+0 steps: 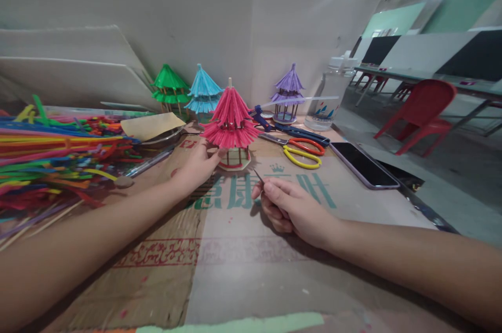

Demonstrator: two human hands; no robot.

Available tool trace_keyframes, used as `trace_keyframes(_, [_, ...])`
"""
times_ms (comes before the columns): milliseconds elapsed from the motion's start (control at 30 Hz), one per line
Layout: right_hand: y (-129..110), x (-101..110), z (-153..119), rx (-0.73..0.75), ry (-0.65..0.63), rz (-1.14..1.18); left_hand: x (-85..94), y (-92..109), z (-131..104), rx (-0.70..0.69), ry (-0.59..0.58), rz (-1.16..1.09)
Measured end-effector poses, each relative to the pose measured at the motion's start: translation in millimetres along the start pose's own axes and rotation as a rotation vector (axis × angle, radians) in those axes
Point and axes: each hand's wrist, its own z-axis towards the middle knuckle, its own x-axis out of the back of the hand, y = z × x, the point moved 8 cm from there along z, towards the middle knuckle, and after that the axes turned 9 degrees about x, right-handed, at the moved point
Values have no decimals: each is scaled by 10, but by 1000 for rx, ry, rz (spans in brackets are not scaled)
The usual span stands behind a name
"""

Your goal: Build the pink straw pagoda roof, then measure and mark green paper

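Observation:
A pink two-tiered model pavilion point(232, 119), its roofs made of fuzzy strips, stands upright on the cardboard-covered table. My left hand point(196, 164) grips its left side near the base; some fingertips are hidden behind it. Just right of the base, my right hand point(292, 207) is closed on a thin, dark, pointed piece point(258, 175), too small to name exactly. Its tip points toward the pavilion, apparently apart from it. Behind stand similar model pavilions in green point(169, 82), light blue point(202, 87) and purple point(289, 87).
Scissors point(301, 152) with red and yellow handles lie behind my right hand, near a blue glue gun point(262, 118). A phone point(364, 165) and a clear bottle point(327, 98) are at right. Colourful fuzzy stems point(58, 150) heap at left. White boards point(188, 14) rise behind.

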Motion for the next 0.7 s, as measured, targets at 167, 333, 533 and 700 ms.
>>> trace_keyframes(167, [-14, -3, -1, -1, 7, 0, -32, -51, 7, 12, -36, -83])
trace_keyframes(333, [-37, 16, 4, 25, 24, 22, -24, 194, -73, -54, -29, 4])
trace_keyframes(533, [-39, 45, 14, 30, 57, 38, 89, 516, -219, -293, 114, 239])
trace_keyframes(700, [-40, 67, 13, 27, 80, 43, 79, 563, -251, -417, 106, 337])
